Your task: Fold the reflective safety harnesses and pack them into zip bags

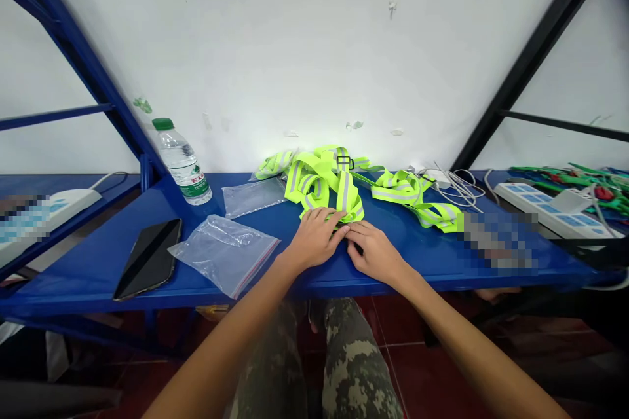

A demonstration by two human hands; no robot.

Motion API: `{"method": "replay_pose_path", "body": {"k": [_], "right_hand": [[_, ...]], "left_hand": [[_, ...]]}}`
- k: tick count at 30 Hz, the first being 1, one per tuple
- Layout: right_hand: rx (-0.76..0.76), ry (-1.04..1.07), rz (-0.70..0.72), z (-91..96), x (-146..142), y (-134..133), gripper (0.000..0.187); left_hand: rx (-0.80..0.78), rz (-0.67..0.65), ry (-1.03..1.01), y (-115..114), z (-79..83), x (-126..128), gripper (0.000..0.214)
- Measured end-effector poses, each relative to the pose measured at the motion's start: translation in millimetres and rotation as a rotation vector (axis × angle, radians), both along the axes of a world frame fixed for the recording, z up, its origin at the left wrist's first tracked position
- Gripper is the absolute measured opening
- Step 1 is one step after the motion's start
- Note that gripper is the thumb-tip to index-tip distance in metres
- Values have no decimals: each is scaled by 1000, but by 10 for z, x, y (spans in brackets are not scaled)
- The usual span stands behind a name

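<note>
Table [427, 249]: blue, smooth, beneath the bottle [184, 163]
Straps [345, 193]: neon-yellow webbing, grey stripes, looped right of the bottle
Bottle: clear plastic, green cap; red label writing, unreadable from here
Left hand [317, 236]: half-curled at the straps; grip hidden
Right hand [374, 250]: likewise, can't tell its hold

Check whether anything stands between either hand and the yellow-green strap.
Nothing visible does: the left hand and right hand are at the near edge of the yellow-green strap. The nearer clear bag lies off to the left, not between. What sits under the hands is hidden.
</note>
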State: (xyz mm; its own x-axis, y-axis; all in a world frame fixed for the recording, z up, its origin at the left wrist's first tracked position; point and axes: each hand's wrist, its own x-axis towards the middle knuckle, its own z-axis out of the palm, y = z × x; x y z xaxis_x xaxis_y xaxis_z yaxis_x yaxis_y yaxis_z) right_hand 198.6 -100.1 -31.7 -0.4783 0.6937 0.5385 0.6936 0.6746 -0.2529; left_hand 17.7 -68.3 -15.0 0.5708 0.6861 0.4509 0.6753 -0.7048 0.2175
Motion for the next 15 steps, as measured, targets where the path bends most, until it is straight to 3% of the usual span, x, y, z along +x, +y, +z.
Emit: {"method": "replay_pose_path", "body": {"k": [3,6,8,12,15], "right_hand": [[-91,287,-21,-5,112,55,27],[-142,497,-267,80,251,266,18],[-209,482,-384,163,321,473,18],[-601,551,-361,234,332,907,28],[-630,612,-352,193,257,1168,36]], "left_hand": [[11,27,99,-35,-10,34,46],[19,15,165,-66,-6,62,51],[20,7,196,-85,3,69,50],[21,1,254,-133,30,67,45],[18,-9,272,-185,49,54,43]]}}
